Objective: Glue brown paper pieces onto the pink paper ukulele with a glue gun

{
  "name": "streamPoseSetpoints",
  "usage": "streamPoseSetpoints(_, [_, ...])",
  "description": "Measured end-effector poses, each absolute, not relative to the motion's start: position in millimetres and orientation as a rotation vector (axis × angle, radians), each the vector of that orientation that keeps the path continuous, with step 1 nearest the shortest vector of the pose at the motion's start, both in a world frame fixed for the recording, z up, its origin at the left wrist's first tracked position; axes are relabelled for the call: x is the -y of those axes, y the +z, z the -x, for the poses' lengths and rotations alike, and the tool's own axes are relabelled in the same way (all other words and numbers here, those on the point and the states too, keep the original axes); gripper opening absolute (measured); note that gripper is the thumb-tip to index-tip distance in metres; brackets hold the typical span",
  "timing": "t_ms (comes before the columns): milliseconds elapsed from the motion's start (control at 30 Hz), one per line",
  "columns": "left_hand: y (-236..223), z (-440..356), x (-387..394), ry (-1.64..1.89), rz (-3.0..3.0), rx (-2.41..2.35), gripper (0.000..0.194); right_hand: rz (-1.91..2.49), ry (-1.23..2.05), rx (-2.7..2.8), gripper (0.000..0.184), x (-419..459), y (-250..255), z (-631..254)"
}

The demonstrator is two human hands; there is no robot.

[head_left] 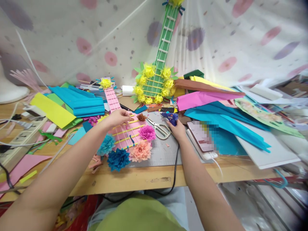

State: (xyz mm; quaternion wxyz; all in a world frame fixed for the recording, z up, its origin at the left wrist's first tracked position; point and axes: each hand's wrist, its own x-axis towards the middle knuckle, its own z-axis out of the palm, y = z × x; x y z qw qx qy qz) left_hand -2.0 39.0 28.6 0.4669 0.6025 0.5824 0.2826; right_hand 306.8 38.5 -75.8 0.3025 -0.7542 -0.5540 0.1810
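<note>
A pink paper guitar [133, 134] lies on the grey cutting mat [158, 154], with white strings, yellow strips and paper flowers round its body. Over its upper body is my left hand [119, 117], fingertips pinched together; whatever they hold is too small to make out. My right hand [177, 129] is wrapped round the handle of a blue hot glue gun [171, 118], its black cord running down over the table edge. Between the hands lie scissors [161, 131] with pale handles. A dark blue flower [118, 159] and a peach flower [141, 151] sit at the guitar's near edge.
A green paper guitar [154, 84] with yellow flowers leans on the curtain behind. Blue crepe paper [83, 102] and a yellow sheet [51, 110] lie left, near a power strip [21, 141]. Right of my right hand are a phone [199, 137] and more folded paper [231, 123].
</note>
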Motion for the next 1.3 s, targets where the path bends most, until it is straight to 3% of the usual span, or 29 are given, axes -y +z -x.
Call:
streamPoseSetpoints(367, [38,-17,-48,0.454,-1.582,-1.592,0.026,1.971,0.523,1.470,0.045,-39,-75,-307])
streamPoseSetpoints(733, [22,-26,-30,0.743,-1.536,-1.704,0.029,1.940,0.475,1.544,0.039,-42,-74,-309])
streamPoseSetpoints(867, [30,-36,-20,0.933,-1.472,-1.636,0.029,1.868,0.418,1.472,0.050,-40,-70,-308])
streamPoseSetpoints(967, [38,-47,-11,1.186,-1.276,-1.514,0.033,1.724,0.199,1.360,0.056,-35,-65,-308])
streamPoseSetpoints(1133, [40,-73,0,1.390,-0.818,-1.239,0.025,1.411,-0.314,1.282,0.037,-17,-49,-303])
streamPoseSetpoints(1300, [30,-112,18,1.437,-0.447,-1.023,0.013,1.203,-0.119,1.407,0.016,4,-40,-280])
